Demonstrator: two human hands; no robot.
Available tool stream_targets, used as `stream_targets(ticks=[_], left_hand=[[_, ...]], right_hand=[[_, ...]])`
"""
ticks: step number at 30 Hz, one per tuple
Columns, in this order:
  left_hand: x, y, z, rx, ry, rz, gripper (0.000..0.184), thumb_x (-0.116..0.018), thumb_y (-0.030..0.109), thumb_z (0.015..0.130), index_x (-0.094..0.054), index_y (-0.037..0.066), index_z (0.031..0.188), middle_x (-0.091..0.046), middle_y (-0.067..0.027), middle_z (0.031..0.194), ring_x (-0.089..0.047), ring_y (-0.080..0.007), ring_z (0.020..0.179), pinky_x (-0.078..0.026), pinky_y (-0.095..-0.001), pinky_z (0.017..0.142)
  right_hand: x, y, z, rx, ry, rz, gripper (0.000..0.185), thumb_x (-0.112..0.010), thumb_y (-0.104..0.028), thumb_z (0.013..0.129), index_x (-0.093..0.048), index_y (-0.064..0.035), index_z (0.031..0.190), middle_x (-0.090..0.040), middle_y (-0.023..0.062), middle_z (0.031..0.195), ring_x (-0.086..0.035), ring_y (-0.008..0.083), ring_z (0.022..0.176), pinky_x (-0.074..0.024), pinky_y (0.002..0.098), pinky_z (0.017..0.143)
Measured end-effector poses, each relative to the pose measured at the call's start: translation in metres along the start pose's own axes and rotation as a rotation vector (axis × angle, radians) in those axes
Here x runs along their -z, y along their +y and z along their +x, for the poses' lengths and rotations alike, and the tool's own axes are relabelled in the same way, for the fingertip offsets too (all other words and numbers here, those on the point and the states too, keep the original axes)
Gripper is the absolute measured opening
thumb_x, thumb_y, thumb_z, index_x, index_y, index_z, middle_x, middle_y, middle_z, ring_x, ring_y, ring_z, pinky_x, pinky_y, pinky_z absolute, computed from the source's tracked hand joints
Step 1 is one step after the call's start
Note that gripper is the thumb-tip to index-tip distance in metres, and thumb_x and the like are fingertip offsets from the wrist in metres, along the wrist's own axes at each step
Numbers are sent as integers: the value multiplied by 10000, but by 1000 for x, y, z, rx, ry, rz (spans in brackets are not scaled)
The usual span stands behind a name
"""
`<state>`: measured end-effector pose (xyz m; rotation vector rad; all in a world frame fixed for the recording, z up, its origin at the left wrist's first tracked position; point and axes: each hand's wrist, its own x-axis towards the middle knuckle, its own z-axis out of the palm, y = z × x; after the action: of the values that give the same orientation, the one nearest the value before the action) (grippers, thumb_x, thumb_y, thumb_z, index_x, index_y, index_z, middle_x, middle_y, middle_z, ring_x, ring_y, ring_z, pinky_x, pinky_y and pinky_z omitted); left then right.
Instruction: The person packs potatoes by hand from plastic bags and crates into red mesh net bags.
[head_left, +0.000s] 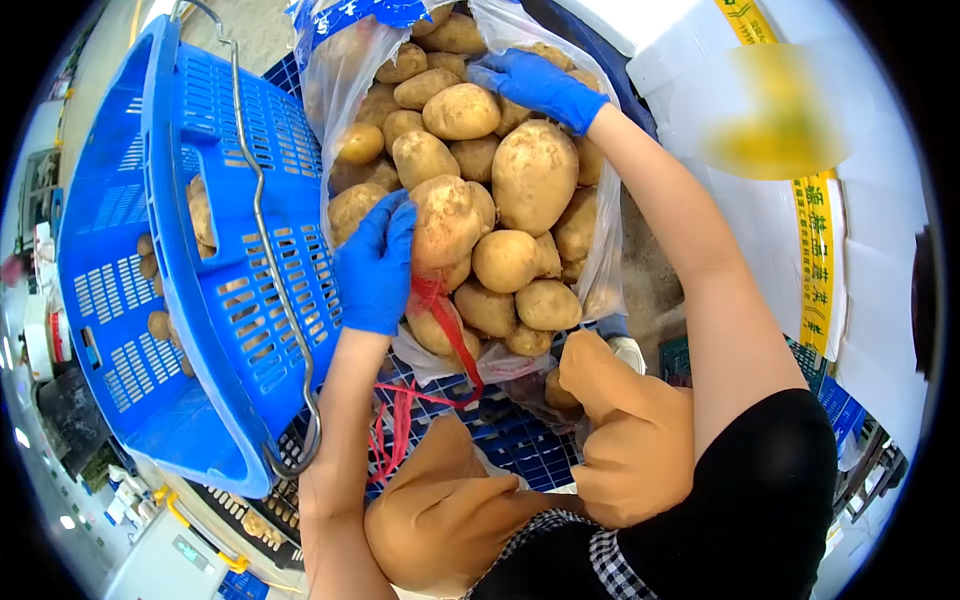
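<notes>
A clear plastic bag (607, 240) with blue print stands open in front of me, full of potatoes (536, 176). My left hand (375, 264), in a blue glove, is at the bag's left side, closed against a large potato (446, 222); some of its fingers are hidden. Red plastic ribbon (463, 348) hangs just below that potato and trails down toward my knees. Near the back right of the bag, my gloved right hand (540, 86) rests over the potatoes with its fingers stretched to the left. No potato shows clearly inside its grasp.
A blue perforated basket (215, 310) with a metal handle (262, 205) stands tilted on the left, some potatoes in it. White boxes (700, 95) with yellow tape are on the right. Under the bag lies a blue grid pallet (515, 440). A scale-like white device (165, 560) is lower left.
</notes>
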<state>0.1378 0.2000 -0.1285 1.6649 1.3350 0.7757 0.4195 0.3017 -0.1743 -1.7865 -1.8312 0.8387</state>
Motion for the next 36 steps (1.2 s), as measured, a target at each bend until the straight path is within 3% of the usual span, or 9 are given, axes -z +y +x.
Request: stream_targets(ticks=[4,7,14,17,19,21,27,31,36], left_hand=[[6,20,-10,-94,-63,429,635,-650,519,753,-576,33,1156,-635,-228,967,-633,-340,886,-493,-393,780],[8,31,-23,-143,-132,625,680,-631,503,776,-473,67,1274,-640,-232,921,-640,-353,811,-507,-413,701],[21,43,-73,-22,-234,722,795,-668,404,784,-268,124,1412,-620,-186,730,-628,-304,616,-472,-393,531],[33,29,-86,-90,-122,687,826,-682,382,778,-237,121,1423,-602,-166,690,-602,-283,559,-457,-378,508],[32,36,-82,-169,-85,701,832,-691,358,777,-232,110,1424,-587,-151,665,-582,-265,528,-455,-366,504],[27,47,-74,-279,-48,743,838,-699,330,777,-223,96,1425,-571,-136,637,-562,-244,501,-453,-354,500],[22,30,-60,-109,-149,796,771,-670,301,807,-240,134,1426,-546,-119,586,-545,-248,479,-442,-366,487],[24,21,-78,-191,-107,649,644,-665,189,816,-361,125,1381,-535,-90,579,-543,-146,511,-440,-303,515],[60,3,-139,230,-328,216,395,-625,149,841,-546,110,1226,-634,-113,817,-604,-166,701,-479,-290,678]], right_hand=[[4,5,-2,-228,-213,464,559,-603,-472,818,-580,-45,1178,-584,110,1169,-546,176,1060,-420,288,922],[0,-20,-11,-82,116,-262,529,-524,-495,832,-633,11,948,-632,185,1005,-603,312,934,-457,336,834],[11,-50,2,-60,-263,126,692,-622,-547,768,-518,-33,1220,-605,113,1107,-553,247,1036,-499,452,775],[6,-102,-25,-263,-494,929,559,-606,-473,808,-584,-8,1117,-612,99,1073,-564,197,1011,-490,364,802],[-43,-116,-27,132,-243,754,558,-600,-417,817,-540,17,1163,-602,102,1081,-553,196,1022,-481,341,810],[-61,-139,-3,-220,-343,1168,471,-571,-336,842,-547,20,1149,-600,101,1075,-563,187,981,-469,284,814],[9,-122,-11,587,-328,744,318,-557,-258,852,-633,-8,1033,-617,80,1008,-575,164,917,-465,277,824],[46,-32,-3,31,-189,-176,308,-585,-324,822,-663,-40,910,-640,81,827,-588,131,777,-464,281,765],[-10,20,-9,370,-309,-386,301,-531,-292,816,-648,-23,883,-646,169,823,-601,291,747,-457,392,700]])
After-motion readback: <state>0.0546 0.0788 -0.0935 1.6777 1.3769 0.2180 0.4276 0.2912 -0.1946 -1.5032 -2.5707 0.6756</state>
